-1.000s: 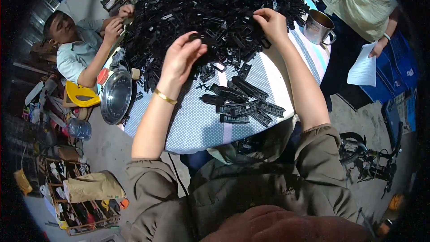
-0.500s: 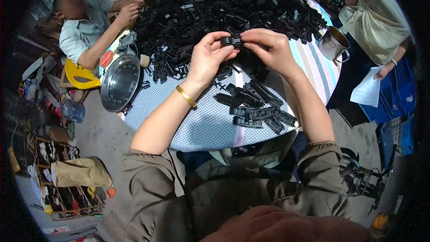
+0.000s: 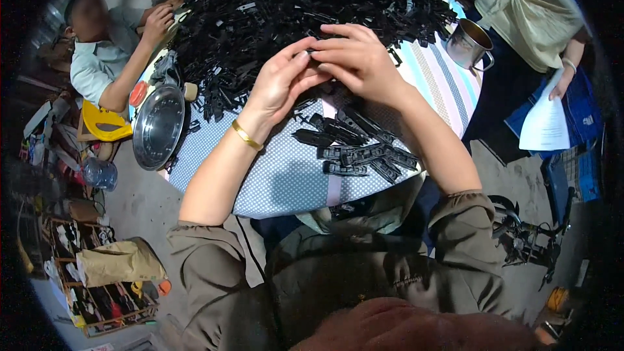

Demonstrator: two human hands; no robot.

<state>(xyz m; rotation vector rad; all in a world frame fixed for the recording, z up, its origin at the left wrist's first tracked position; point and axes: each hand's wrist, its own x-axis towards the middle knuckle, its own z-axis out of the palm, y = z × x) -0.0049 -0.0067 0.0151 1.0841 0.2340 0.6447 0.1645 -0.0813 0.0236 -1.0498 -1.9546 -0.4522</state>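
Fingertips (image 3: pixel 305 43) of the left hand (image 3: pixel 276 83) and right hand (image 3: pixel 364 62) meet over the heap of black parts (image 3: pixel 292 0); what lies between them is mostly hidden, so I cannot tell whether either grips a piece. A weak pinch could drop one among its look-alikes. Nearer the body, a loose pile (image 3: pixel 364 153) lies near the tablecloth's (image 3: pixel 279 185) edge, where the right forearm (image 3: pixel 439 133) might sweep pieces off.

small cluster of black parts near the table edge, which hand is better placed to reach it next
Probably the right hand: it is straight beyond the small cluster and its forearm runs alongside, while the left hand is off to the cluster's left.
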